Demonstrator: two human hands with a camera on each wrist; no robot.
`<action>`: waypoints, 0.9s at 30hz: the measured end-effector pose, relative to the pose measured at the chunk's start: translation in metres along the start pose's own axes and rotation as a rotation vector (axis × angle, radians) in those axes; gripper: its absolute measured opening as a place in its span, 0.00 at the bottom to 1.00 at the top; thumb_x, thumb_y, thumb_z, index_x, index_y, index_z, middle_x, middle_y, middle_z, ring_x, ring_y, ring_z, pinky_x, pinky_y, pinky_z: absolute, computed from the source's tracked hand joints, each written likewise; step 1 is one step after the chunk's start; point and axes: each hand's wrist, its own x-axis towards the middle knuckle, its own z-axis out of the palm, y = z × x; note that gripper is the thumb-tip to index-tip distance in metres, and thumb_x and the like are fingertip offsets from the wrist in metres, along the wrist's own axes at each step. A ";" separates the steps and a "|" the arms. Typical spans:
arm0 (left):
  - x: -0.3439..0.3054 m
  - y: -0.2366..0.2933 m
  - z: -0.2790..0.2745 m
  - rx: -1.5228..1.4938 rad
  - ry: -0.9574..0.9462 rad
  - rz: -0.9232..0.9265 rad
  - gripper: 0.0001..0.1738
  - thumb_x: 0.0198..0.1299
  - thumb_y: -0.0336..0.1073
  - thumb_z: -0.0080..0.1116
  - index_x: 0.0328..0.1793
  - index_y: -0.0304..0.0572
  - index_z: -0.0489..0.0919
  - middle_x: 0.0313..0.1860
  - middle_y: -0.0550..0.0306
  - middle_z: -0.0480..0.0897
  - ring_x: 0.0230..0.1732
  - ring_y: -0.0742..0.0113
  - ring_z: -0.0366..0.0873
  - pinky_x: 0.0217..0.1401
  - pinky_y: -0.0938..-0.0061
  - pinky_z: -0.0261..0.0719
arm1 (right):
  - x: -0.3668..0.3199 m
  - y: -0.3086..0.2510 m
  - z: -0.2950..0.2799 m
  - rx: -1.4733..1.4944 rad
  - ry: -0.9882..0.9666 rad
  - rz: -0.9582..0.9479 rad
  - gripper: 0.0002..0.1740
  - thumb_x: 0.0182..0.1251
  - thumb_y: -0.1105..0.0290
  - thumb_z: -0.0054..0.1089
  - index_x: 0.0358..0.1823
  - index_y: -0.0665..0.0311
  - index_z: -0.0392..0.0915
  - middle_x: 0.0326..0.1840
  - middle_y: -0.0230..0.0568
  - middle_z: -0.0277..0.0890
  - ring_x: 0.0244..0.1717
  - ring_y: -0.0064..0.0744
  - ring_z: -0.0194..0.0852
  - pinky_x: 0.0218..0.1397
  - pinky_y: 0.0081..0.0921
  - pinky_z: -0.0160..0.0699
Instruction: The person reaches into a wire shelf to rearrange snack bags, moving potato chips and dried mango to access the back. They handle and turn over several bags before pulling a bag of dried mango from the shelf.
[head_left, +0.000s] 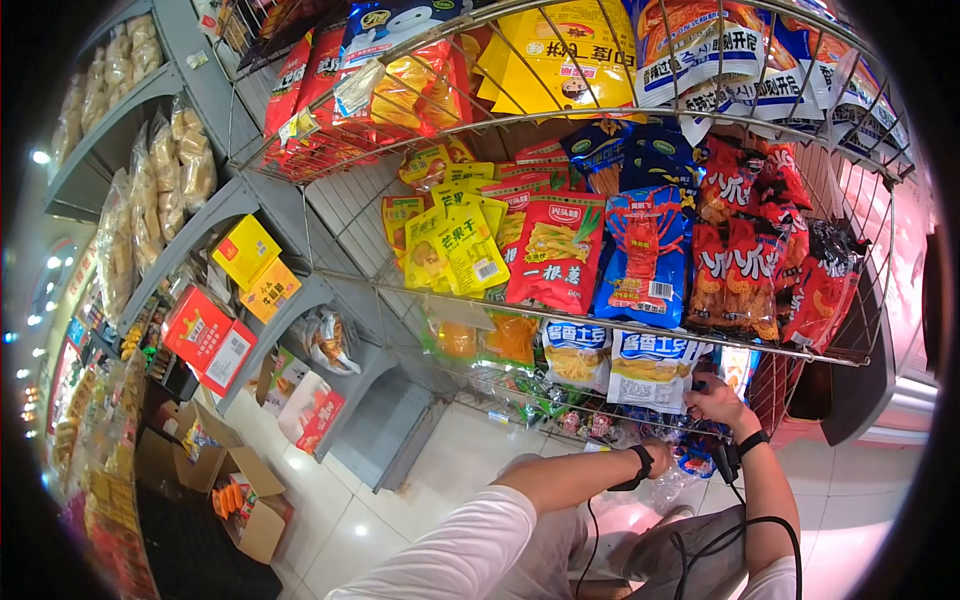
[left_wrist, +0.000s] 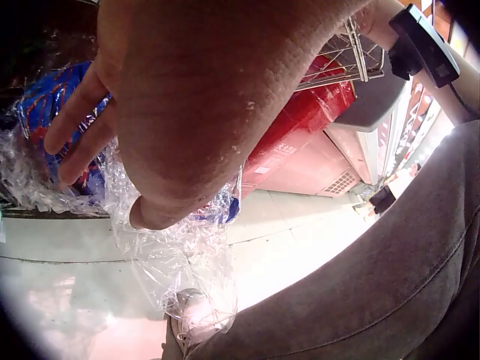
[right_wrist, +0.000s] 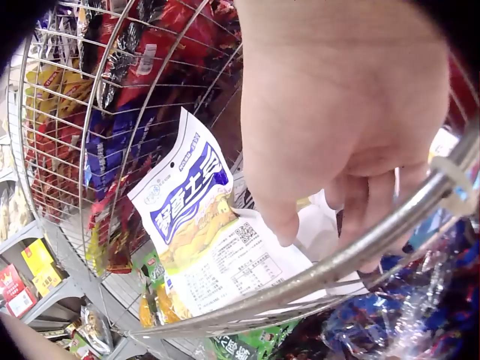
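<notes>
My right hand (right_wrist: 352, 112) reaches down over the rim of a wire basket (right_wrist: 375, 247), fingers bent downward. Between its thumb and fingers is the edge of white packaging, beside a white potato snack bag (right_wrist: 199, 217) with blue lettering. In the head view, this hand is at the right end of the white bags (head_left: 655, 365). Lower down, my left hand (left_wrist: 187, 112) touches a clear plastic bag (left_wrist: 180, 255), which hangs below its thumb. Its fingers extend over blue wrapped packs (left_wrist: 52, 112) under the clear plastic; part of the hand's underside hides them.
Wire tiers above hold yellow pouches (head_left: 460, 240), red packs (head_left: 555, 250) and a blue crayfish pack (head_left: 640, 250). Grey shelves (head_left: 375, 430) stand at left, with cardboard boxes (head_left: 262, 530) on the tiled floor. A black cable (head_left: 720, 540) loops by the right forearm.
</notes>
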 end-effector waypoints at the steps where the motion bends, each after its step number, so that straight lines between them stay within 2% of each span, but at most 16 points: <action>1: -0.001 0.000 0.000 0.019 0.008 0.005 0.29 0.60 0.33 0.55 0.67 0.25 0.77 0.68 0.26 0.74 0.54 0.48 0.86 0.48 0.56 0.85 | 0.001 0.002 -0.001 -0.001 0.000 0.001 0.35 0.66 0.58 0.67 0.70 0.68 0.67 0.40 0.42 0.86 0.30 0.27 0.85 0.31 0.23 0.82; 3: 0.000 0.001 0.003 0.035 0.015 0.010 0.29 0.60 0.33 0.55 0.67 0.25 0.77 0.68 0.25 0.74 0.54 0.47 0.86 0.48 0.56 0.85 | 0.005 0.006 -0.002 -0.085 0.001 -0.016 0.34 0.65 0.55 0.68 0.66 0.68 0.72 0.40 0.40 0.86 0.31 0.27 0.85 0.31 0.22 0.82; 7: 0.007 -0.002 0.013 0.023 0.052 0.017 0.28 0.60 0.34 0.55 0.66 0.25 0.77 0.68 0.25 0.74 0.53 0.47 0.86 0.48 0.56 0.85 | 0.002 0.006 -0.001 -0.131 0.032 -0.020 0.32 0.65 0.55 0.68 0.64 0.69 0.74 0.40 0.40 0.85 0.32 0.26 0.84 0.31 0.22 0.82; 9: 0.007 -0.003 0.011 0.005 0.052 0.037 0.28 0.60 0.34 0.54 0.65 0.25 0.78 0.68 0.25 0.74 0.53 0.47 0.86 0.48 0.56 0.85 | 0.002 0.005 -0.001 -0.086 -0.007 -0.036 0.30 0.65 0.55 0.67 0.61 0.70 0.76 0.40 0.39 0.85 0.32 0.24 0.83 0.34 0.23 0.82; 14: 0.009 0.001 0.011 -0.028 0.013 -0.059 0.28 0.60 0.34 0.54 0.66 0.24 0.77 0.67 0.29 0.77 0.51 0.49 0.87 0.45 0.56 0.85 | 0.007 0.011 -0.002 -0.106 -0.044 -0.080 0.24 0.66 0.59 0.66 0.56 0.70 0.80 0.40 0.40 0.85 0.33 0.25 0.83 0.39 0.24 0.83; 16: -0.001 0.003 0.001 0.028 0.015 -0.031 0.28 0.61 0.34 0.54 0.66 0.24 0.77 0.66 0.30 0.78 0.50 0.50 0.87 0.44 0.56 0.85 | 0.007 0.011 -0.001 -0.109 -0.065 -0.114 0.23 0.66 0.60 0.65 0.55 0.71 0.81 0.40 0.40 0.85 0.33 0.26 0.83 0.41 0.25 0.83; 22: -0.004 0.001 -0.005 0.051 -0.025 0.015 0.28 0.63 0.34 0.53 0.67 0.25 0.76 0.70 0.30 0.74 0.54 0.52 0.87 0.44 0.55 0.85 | 0.009 0.009 0.003 -0.060 -0.092 -0.075 0.26 0.65 0.63 0.67 0.61 0.71 0.77 0.45 0.42 0.85 0.39 0.26 0.83 0.45 0.26 0.82; 24: 0.001 0.001 -0.002 0.046 -0.038 0.021 0.28 0.63 0.34 0.53 0.68 0.25 0.76 0.72 0.30 0.72 0.55 0.51 0.86 0.45 0.56 0.85 | 0.009 0.009 0.006 -0.109 0.008 -0.106 0.32 0.64 0.63 0.68 0.67 0.71 0.72 0.46 0.42 0.84 0.43 0.27 0.81 0.48 0.25 0.81; 25: 0.004 0.001 0.001 0.037 -0.035 -0.008 0.29 0.64 0.34 0.53 0.69 0.26 0.75 0.73 0.31 0.71 0.57 0.51 0.85 0.47 0.56 0.85 | 0.008 0.006 0.006 -0.110 0.008 -0.105 0.32 0.64 0.63 0.68 0.67 0.71 0.72 0.46 0.42 0.84 0.43 0.27 0.81 0.48 0.25 0.81; 27: 0.004 0.002 0.002 0.028 -0.033 -0.036 0.29 0.64 0.35 0.53 0.70 0.26 0.74 0.75 0.31 0.69 0.59 0.51 0.84 0.49 0.57 0.85 | 0.005 -0.001 0.006 -0.045 -0.077 -0.114 0.38 0.63 0.59 0.70 0.72 0.69 0.69 0.54 0.50 0.83 0.55 0.37 0.81 0.61 0.30 0.78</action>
